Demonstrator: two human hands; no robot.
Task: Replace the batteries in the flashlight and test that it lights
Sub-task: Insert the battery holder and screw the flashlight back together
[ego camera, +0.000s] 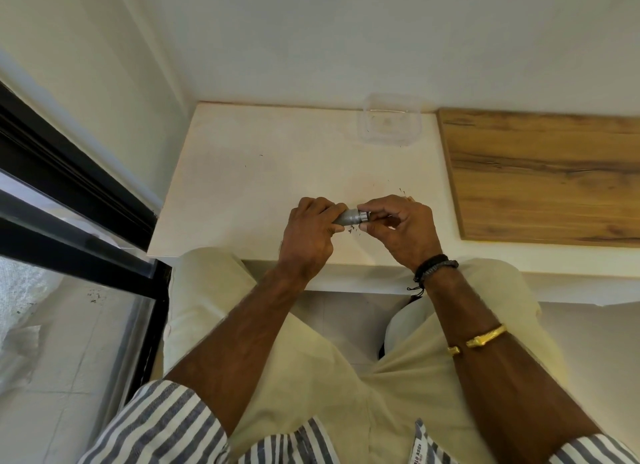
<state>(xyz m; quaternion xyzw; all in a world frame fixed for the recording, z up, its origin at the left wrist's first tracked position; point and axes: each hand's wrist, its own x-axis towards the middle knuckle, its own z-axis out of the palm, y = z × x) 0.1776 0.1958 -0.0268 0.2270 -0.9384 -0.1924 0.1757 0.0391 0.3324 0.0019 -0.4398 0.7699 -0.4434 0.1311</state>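
A small silver-grey flashlight [350,217] lies level between both hands, just above the white tabletop [263,173] near its front edge. My left hand [308,233] grips its left part, fingers wrapped round the barrel. My right hand [398,226] pinches the flashlight's right end between thumb and fingers. Most of the flashlight is hidden inside the hands. No loose batteries are visible.
A clear plastic container [389,124] stands at the back of the table by the wall. A wooden board [547,176] lies on the right. Small dark specks dot the tabletop around the hands. A black-framed glass panel [79,221] stands at the left.
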